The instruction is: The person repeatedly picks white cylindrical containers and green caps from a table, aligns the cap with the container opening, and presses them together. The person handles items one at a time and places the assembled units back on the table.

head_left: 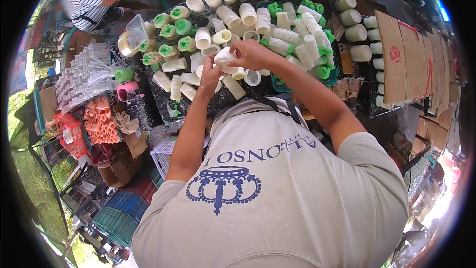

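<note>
Over the middle of a dark worktable (148,92), both of my hands hold one rounded white wax-like piece (225,59). The fingers of my left hand (211,71) grip its left side. My right hand (252,53) is closed on its right side, fingertips curled over it. Beneath and around the hands lie several pale cylinders (233,87), some on their sides. A clear cup (253,78) stands below my right wrist. To the left of them are several green-and-cream cylinders (167,51).
A green tray (282,85) heaped with white and green pieces sits right of my hands. Nearby lies a phone (344,58). Cardboard (396,54) stands at the right. Orange tubes (100,121) fill a container at the left. Another person (91,0) is at the far left.
</note>
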Available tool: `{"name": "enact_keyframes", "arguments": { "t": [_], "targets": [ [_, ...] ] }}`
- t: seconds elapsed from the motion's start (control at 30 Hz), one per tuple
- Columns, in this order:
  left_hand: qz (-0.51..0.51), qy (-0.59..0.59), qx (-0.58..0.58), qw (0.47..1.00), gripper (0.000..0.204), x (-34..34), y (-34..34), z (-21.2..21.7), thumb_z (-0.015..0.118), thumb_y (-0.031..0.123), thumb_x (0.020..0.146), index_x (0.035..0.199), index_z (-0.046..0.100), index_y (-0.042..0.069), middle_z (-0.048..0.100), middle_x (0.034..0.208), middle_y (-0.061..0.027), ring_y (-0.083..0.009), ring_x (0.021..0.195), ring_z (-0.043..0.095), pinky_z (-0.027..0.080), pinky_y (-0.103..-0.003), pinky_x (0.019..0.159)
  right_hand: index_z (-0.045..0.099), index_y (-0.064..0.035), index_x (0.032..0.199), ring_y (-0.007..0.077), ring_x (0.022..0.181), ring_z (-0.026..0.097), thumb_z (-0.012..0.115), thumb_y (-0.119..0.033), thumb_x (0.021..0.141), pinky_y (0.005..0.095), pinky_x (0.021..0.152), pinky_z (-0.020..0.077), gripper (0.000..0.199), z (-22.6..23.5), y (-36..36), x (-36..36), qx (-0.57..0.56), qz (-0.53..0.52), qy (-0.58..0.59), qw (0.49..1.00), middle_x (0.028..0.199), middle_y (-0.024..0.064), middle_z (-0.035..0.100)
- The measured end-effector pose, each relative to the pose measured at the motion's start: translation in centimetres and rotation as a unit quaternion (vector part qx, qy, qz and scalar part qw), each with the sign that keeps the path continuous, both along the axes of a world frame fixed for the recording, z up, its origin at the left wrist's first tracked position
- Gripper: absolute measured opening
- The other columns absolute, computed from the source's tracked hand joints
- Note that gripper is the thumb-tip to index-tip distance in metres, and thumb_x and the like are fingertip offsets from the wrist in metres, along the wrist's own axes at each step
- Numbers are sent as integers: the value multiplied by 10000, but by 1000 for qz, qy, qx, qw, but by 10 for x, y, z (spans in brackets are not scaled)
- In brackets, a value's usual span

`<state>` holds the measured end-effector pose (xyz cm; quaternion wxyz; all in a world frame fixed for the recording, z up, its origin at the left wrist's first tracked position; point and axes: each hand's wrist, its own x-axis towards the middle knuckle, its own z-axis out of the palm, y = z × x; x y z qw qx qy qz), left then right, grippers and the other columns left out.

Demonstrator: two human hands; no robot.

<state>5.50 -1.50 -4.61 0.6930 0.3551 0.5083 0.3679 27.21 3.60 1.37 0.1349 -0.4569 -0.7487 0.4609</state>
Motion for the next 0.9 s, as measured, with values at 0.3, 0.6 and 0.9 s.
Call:
{"name": "enact_keyframes", "arguments": {
  "t": [0.3, 0.6, 0.9],
  "targets": [
    [-46, -214, -81, 972, 563, -14, -23, 11, 698, 173, 907, 1399, 439, 86, 624, 1272, -58, -158, 1036, 668, 583, -313, 721, 733, -5, 973, 327, 782, 694, 794, -367, 733, 404, 736, 524, 438, -5, -17, -7, -90, 8, 48, 995, 869, 190, 722],
    [77, 154, 1, 985, 241, 18, -13, -18, 674, 81, 847, 1022, 508, 66, 617, 885, -64, -167, 620, 624, 553, -309, 471, 559, -99, 998, 397, 753, 681, 679, -159, 789, 525, 642, 502, 249, 1, -32, -33, 177, -59, -124, 975, 751, 159, 683],
    [-79, 146, 3, 986, 331, 24, -55, 13, 682, 171, 934, 1174, 503, 30, 599, 956, -94, -165, 762, 652, 556, -318, 605, 597, -90, 1030, 386, 804, 697, 670, -187, 838, 498, 680, 524, 228, 2, -77, -3, 104, -75, -124, 984, 844, 166, 712]
  ]
}}
